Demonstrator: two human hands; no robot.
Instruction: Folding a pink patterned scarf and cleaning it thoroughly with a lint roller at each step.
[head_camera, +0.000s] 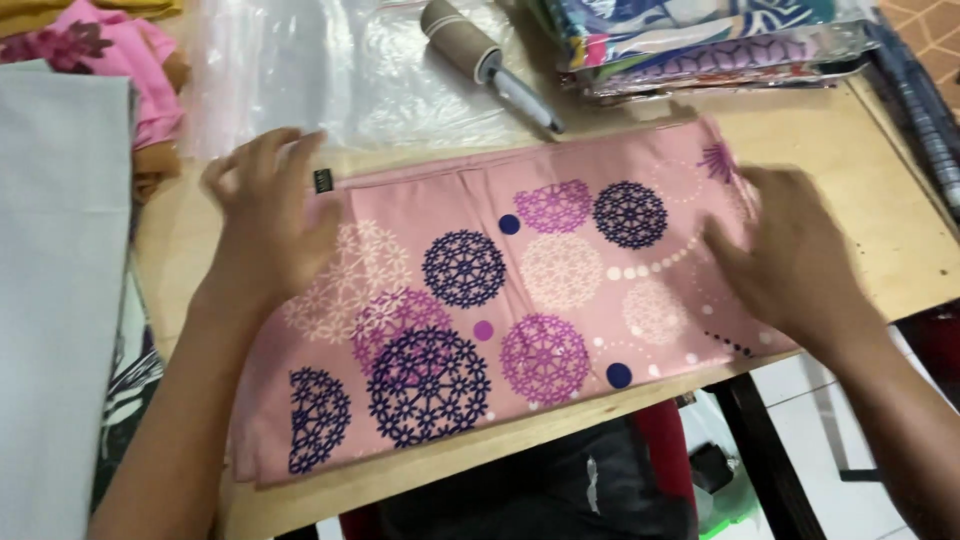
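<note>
Head view shows both hands, left hand (268, 215) and right hand (785, 255), spread flat on opposite ends of the folded pink patterned cloth (500, 300) on the wooden table (880, 200); pressing evenly outward would keep edges aligned.

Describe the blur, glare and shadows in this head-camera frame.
Head view: both the left hand and the right hand are smeared by motion blur, while the pink patterned cloth under them stays fairly sharp; the clear plastic sheet shows whitish glare; soft shadows lie under the hands; lighting is even.
</note>
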